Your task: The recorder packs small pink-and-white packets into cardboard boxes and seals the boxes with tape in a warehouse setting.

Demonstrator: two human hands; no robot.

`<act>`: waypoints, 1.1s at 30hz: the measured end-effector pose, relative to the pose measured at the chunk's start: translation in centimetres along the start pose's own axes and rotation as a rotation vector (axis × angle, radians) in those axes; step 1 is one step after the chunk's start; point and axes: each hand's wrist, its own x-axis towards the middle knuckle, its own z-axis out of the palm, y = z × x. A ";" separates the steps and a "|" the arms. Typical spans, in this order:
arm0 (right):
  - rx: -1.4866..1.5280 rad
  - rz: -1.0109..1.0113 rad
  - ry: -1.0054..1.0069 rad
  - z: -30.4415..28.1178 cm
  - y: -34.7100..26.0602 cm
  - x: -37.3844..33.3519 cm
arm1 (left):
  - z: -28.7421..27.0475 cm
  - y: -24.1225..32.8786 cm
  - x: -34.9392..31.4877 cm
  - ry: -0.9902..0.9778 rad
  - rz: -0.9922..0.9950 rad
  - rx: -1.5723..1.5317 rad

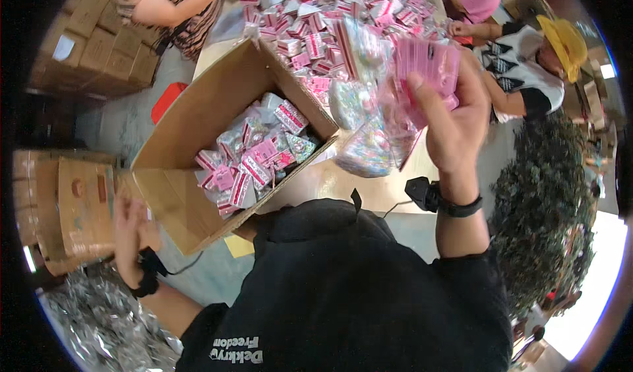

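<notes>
Over the table, my right hand (458, 118) is closed round a bunch of clear packets (369, 141) with pink header cards (428, 69). Multicoloured bits show through the plastic, and the packets hang to the left of my fingers. My left hand (128, 224) is low on the left, beside the outer flap of an open cardboard box (178, 194). Its fingers look stretched out, though slightly blurred; whether they touch the flap I cannot tell. Inside the tilted box lies a heap of similar pink-and-white packets (257, 154).
A large pile of pink-and-white packets (316, 36) covers the table's far part. Other people work at the upper left and right, one in a yellow hat (564, 46). Stacked cartons (86, 207) stand left, with silvery wrap (105, 319) below. Dark foliage (544, 214) is right.
</notes>
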 end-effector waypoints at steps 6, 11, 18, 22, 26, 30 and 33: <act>0.235 -0.505 -0.091 9.0 -5.3 3.4 | 7.6 3.2 0.2 0.001 0.071 0.074; -0.001 -0.414 -0.467 14.0 -2.3 1.5 | 6.7 0.7 0.6 0.154 0.244 0.299; -0.726 -0.161 -0.881 12.2 5.3 1.8 | 7.2 -2.2 0.4 -0.013 0.080 -0.271; -0.012 -0.007 -0.500 10.5 6.6 3.5 | 7.0 -2.2 0.9 -0.032 0.036 -0.221; 0.073 0.324 -0.046 10.7 18.6 8.2 | 7.6 1.1 0.6 0.003 -0.015 -0.113; -0.652 0.393 -0.050 12.5 34.8 5.5 | 7.8 1.4 1.3 -0.052 0.055 -0.291; -1.122 0.212 -0.550 14.9 37.4 -0.3 | 7.3 -0.4 1.1 -0.057 0.091 -0.235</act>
